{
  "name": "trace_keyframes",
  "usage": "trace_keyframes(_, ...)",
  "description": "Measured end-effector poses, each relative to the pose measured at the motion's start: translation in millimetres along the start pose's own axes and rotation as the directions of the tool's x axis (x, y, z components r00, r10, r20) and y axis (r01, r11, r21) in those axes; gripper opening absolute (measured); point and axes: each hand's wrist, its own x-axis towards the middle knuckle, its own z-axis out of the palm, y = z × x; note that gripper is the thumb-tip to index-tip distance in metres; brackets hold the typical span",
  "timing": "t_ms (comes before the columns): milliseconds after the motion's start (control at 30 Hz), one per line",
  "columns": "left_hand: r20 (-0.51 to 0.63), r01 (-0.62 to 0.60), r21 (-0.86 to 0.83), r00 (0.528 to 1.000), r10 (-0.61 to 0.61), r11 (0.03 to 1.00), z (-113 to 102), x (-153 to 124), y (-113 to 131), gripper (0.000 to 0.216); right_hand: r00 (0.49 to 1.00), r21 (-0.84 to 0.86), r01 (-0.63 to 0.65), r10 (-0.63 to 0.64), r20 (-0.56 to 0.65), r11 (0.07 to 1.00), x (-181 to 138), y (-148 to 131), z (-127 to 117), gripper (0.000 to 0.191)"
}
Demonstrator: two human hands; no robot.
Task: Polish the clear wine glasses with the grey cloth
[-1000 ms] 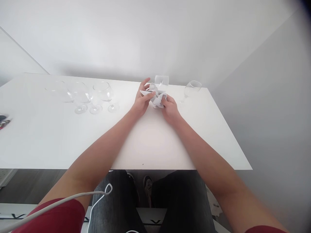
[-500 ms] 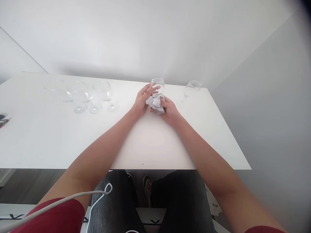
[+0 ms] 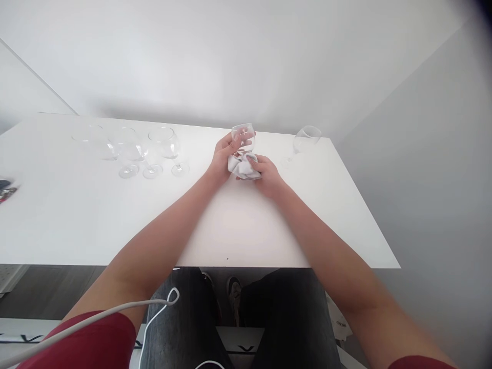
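A clear stemmed glass (image 3: 243, 137) stands raised over the far middle of the white table (image 3: 77, 215). My left hand (image 3: 222, 159) is wrapped round its bowl from the left. My right hand (image 3: 267, 174) grips a crumpled pale grey cloth (image 3: 242, 166) pressed against the glass's lower part, which hides the stem. Both hands meet at the cloth.
Three clear round-bowled stemmed glasses (image 3: 132, 151) stand in a row at the far left. Another stemmed glass (image 3: 303, 139) stands near the far right corner. A small dark object (image 3: 5, 190) lies at the left edge. A white cable (image 3: 115, 312) crosses my lap.
My left hand's fingers, spread a second ago, have closed round the glass bowl. The glass has tilted and shifted slightly left. The cloth has bunched lower under the bowl.
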Motion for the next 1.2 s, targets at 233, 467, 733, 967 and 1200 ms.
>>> trace_keyframes(233, 0.024, -0.040, -0.028, 0.999, 0.041, 0.999, -7.4, 5.1, -5.4, 0.047, 0.990, -0.055, 0.065, -0.071, -0.124, 0.996, 2.2, 3.0, 3.7, 0.034)
trace_keyframes(467, -0.046, -0.020, 0.024, 0.999, 0.021, 1.000, -5.9, 4.7, -4.0, 0.052, 0.999, -0.063, 0.023, -0.025, -0.038, 0.998, 2.6, 4.2, 2.5, 0.036)
trace_keyframes(733, -0.070, 0.005, -0.020, 0.998, -0.007, 1.000, -3.7, 2.5, -1.8, 0.046, 0.998, 0.045, -0.041, 0.039, 0.045, 0.998, 4.7, 8.6, 1.5, 0.040)
trace_keyframes(967, -0.048, -0.015, -0.019, 0.999, 0.014, 1.000, -8.6, 5.1, -6.9, 0.046, 0.998, -0.054, 0.021, -0.025, -0.059, 0.998, 2.6, 6.5, 5.3, 0.044)
trace_keyframes(1200, -0.065, -0.013, -0.029, 0.998, 0.011, 0.999, -6.8, 4.3, -5.9, 0.049, 0.958, -0.259, 0.125, -0.184, -0.220, 0.958, 2.3, 8.8, 6.0, 0.037)
